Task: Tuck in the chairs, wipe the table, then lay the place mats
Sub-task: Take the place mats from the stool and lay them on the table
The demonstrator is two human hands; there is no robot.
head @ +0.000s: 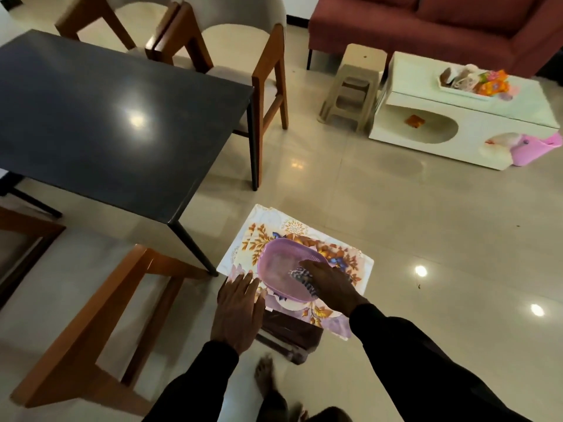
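Head view: the striped cloth (300, 274) is lying in the pink basket (271, 263) atop the place mats (268, 233), 5 o'clock off the table (106, 117) — probably soft, light, pinchable anywhere. My left hand (236, 309) is lying flat-fingered; my right hand (330, 287) is covering the cloth — grip unclear.

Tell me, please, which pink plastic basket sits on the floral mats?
The oval pink basket under the right hand; the other basket adjoins the white cabinet.

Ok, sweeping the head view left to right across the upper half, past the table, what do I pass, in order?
Dark table → wooden chair pushed in at its far right corner → beige plastic stool → white low table. I left out the pink tub, since it overlaps the low table's right end.
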